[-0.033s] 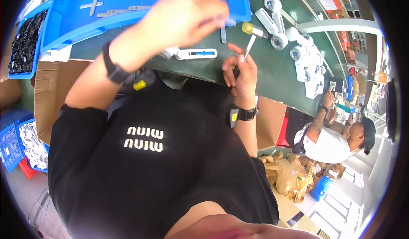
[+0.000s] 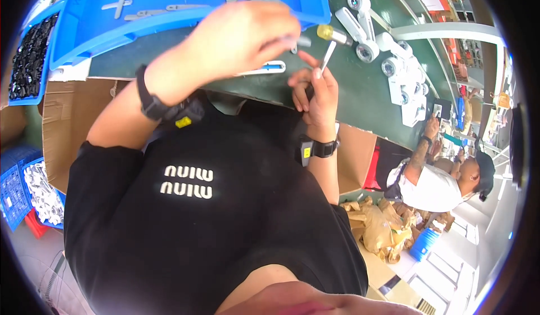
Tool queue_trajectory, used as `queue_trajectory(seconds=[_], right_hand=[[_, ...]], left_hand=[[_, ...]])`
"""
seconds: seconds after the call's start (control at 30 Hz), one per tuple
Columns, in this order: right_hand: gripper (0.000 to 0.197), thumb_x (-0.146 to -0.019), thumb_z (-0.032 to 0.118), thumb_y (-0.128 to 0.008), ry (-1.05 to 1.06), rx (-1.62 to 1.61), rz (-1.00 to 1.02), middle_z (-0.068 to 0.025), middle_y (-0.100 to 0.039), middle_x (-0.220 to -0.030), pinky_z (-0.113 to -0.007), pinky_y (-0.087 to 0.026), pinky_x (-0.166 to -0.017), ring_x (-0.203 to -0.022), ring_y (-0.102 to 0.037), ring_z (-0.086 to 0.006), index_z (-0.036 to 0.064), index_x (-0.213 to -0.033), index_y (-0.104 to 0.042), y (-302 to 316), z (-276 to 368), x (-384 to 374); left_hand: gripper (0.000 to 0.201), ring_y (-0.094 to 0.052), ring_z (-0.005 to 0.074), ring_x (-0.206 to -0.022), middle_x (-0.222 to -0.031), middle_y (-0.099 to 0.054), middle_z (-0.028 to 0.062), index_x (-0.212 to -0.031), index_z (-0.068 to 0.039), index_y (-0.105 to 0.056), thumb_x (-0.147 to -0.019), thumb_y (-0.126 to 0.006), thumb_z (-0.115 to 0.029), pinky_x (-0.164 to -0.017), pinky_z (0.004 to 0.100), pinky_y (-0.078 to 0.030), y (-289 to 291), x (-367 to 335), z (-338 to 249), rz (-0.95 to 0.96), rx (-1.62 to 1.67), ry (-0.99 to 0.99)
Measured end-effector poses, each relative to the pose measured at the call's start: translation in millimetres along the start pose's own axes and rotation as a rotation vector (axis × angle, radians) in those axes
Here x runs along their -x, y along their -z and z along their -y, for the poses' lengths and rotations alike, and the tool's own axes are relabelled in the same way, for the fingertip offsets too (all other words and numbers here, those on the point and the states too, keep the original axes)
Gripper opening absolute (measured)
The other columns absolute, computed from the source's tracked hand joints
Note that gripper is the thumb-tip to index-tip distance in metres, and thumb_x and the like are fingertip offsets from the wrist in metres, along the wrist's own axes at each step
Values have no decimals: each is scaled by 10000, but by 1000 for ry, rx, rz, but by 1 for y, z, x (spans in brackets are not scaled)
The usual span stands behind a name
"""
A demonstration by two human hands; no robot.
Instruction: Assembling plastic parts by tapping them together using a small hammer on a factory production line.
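Observation:
My left hand is raised over the table's near edge, its fingers closed in a pinch. A small, blurred grey piece shows at its fingertips. My right hand pinches a thin, light grey flat strip between thumb and fingers, holding it tilted upward. Below my left hand lies a white elongated housing with a blue-lined slot, largely hidden by the hand. Just beyond my right hand rests a short tool with a translucent yellow end and a metal shaft.
A blue tray of flat grey strips stands far left, beside a blue bin of black parts. White jointed units with round lenses line the green table at right. A co-worker works farther right.
My left hand has come down slightly, with the grey piece at its fingertips lower, and now covers more of the white housing. My right hand keeps its grip on the strip.

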State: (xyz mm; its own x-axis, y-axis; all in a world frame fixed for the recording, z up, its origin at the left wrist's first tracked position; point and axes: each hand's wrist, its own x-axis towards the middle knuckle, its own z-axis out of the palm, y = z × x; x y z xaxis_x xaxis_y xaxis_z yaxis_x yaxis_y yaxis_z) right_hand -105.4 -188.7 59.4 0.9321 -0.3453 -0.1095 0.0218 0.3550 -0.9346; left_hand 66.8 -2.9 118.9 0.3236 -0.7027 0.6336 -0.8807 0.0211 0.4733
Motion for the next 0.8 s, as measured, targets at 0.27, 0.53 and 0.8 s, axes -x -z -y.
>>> queue_trajectory(seconds=[0.27,0.53,0.8], right_hand=[[237,-1063,125,-682,24,271,-108,-111,-751,-851,-214,-369,-434,-476,-482,-40,-49,-1222,-704,-34,-4,-8],[172,-1041,130,-722,146,522,-205,-70,-793,-845,-212,-387,-510,-562,-511,-15,-8,-1138,-755,-37,-5,-9],[152,-1013,112,-753,155,640,-215,-32,-769,-823,-222,-443,-649,-731,-624,-47,-16,-1093,-763,-38,-11,-8]], left_hand=[[209,-694,298,-932,-968,-726,64,-985,-72,-728,-824,-839,-146,-808,429,-560,-26,61,-2,52,53,113],[451,-657,283,-1115,-1011,-728,56,-1172,-94,-720,-792,-885,-272,-1005,443,-483,-20,86,12,154,-228,202],[559,-668,289,-1025,-958,-729,41,-1273,-151,-689,-772,-899,-281,-964,438,-505,-26,89,15,12,-83,284]])
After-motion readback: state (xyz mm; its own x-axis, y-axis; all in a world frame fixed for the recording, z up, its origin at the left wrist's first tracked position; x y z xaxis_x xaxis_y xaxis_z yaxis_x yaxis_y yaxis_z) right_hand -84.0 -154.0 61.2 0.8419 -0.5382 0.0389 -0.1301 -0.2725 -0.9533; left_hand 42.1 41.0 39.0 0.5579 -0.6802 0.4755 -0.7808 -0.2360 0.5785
